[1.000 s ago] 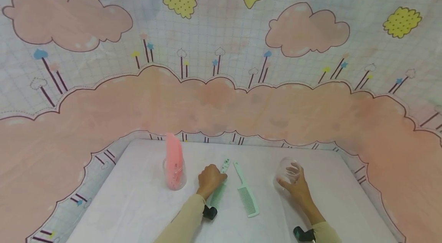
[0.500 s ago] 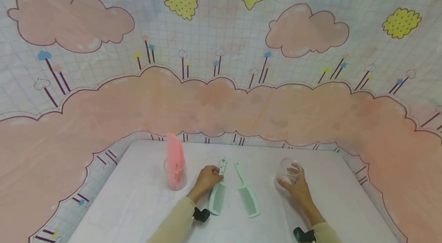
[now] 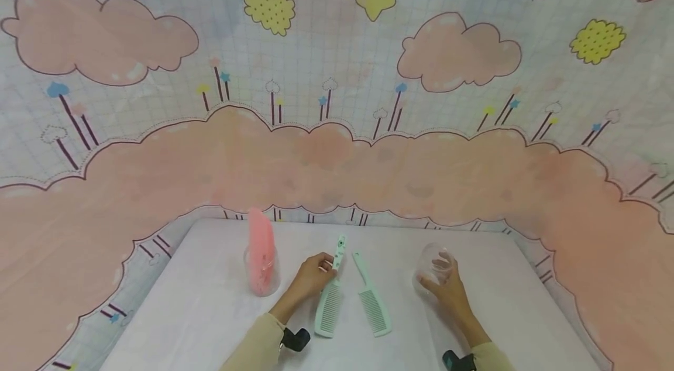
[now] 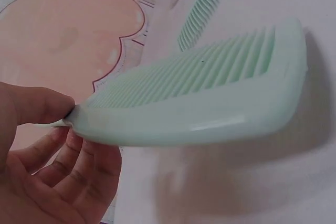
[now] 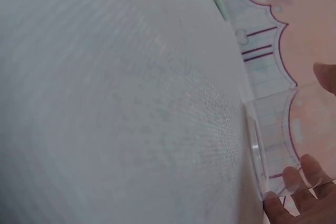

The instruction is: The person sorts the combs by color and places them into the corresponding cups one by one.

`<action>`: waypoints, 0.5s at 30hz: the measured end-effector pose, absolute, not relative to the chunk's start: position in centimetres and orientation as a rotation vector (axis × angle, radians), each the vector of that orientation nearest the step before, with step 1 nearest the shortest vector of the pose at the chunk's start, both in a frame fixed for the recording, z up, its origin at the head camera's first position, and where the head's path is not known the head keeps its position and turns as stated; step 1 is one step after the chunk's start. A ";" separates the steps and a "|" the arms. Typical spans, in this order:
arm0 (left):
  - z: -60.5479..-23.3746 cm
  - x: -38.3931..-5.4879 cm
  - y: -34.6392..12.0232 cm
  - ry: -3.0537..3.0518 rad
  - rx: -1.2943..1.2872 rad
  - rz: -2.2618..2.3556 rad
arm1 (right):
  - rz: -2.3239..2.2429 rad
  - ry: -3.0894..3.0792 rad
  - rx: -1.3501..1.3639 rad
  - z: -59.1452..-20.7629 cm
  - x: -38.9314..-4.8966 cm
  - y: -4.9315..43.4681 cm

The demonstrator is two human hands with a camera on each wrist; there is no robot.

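My left hand point(image 3: 310, 275) pinches a mint-green comb point(image 3: 329, 308) where its patterned handle meets the toothed part. In the left wrist view, thumb and fingers close on the comb's point(image 4: 184, 124) neck, and its toothed end looks raised from the white surface, with a shadow below. A second mint-green comb point(image 3: 375, 306) lies flat to the right, handle pointing away. My right hand point(image 3: 454, 292) holds a clear cup point(image 3: 427, 265) upright on the table; the right wrist view shows fingers around the cup's point(image 5: 273, 135) transparent wall, near its base.
A white-covered table point(image 3: 210, 312) bears everything. At its left stands another clear cup point(image 3: 274, 284) with a tall, flat pink piece point(image 3: 261, 248) upright in it. A printed cloth backdrop point(image 3: 326, 172) with clouds and stars rises behind the table.
My left hand has drawn back left and turned, uncovering the comb's toothed part, which now points more toward me. My right hand and its cup hold their place.
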State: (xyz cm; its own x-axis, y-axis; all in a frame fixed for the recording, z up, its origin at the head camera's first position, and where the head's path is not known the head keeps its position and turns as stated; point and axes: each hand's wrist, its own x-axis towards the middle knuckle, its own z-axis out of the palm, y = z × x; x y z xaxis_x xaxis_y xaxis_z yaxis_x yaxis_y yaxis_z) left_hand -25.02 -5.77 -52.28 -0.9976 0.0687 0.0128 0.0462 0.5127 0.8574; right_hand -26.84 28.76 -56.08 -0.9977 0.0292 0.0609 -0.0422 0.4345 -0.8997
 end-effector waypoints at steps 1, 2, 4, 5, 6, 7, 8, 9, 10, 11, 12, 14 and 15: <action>-52.1 -24.9 -5.8 2.711 0.113 1.546 | 1.633 -2.605 0.012 -56.1 -26.8 28.7; -52.0 -24.8 -5.8 2.713 0.121 1.554 | 1.634 -2.604 0.014 -56.1 -26.8 28.7; -51.7 -24.6 -5.7 2.715 0.142 1.576 | 1.628 -2.606 0.016 -56.1 -26.7 28.7; -51.5 -24.5 -5.7 2.710 0.147 1.588 | 1.624 -2.610 0.015 -56.1 -26.7 28.7; -51.4 -24.5 -5.7 2.710 0.155 1.597 | 1.625 -2.613 0.013 -56.1 -26.7 28.7; -51.3 -24.4 -5.7 2.708 0.160 1.606 | 1.622 -2.619 0.008 -56.1 -26.7 28.7; -51.2 -24.4 -5.8 2.703 0.163 1.621 | 1.623 -2.623 0.003 -56.1 -26.7 28.7; -51.0 -24.3 -5.8 2.700 0.164 1.631 | 1.626 -2.625 -0.001 -56.2 -26.6 28.8; -50.8 -24.2 -5.8 2.697 0.167 1.645 | 1.626 -2.629 -0.004 -56.2 -26.6 28.8; -50.6 -24.2 -5.8 2.698 0.167 1.653 | 1.625 -2.630 -0.002 -56.1 -26.6 28.8; -50.4 -24.1 -5.8 2.705 0.169 1.657 | 1.626 -2.628 0.000 -56.1 -26.6 28.8; -50.0 -24.0 -5.7 2.715 0.169 1.664 | 1.627 -2.624 0.010 -56.1 -26.7 28.8; -49.7 -23.9 -5.7 2.720 0.174 1.660 | 1.625 -2.624 0.018 -56.0 -26.7 28.8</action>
State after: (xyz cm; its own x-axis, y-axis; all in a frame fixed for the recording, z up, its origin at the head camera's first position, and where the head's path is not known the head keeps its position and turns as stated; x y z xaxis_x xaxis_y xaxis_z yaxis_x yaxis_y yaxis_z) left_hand -23.90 -5.68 -49.74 -0.9928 0.0673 0.0992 0.1190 0.4534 0.8833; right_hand -26.65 28.77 -56.02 -0.9984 0.0192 0.0532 -0.0391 0.4457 -0.8943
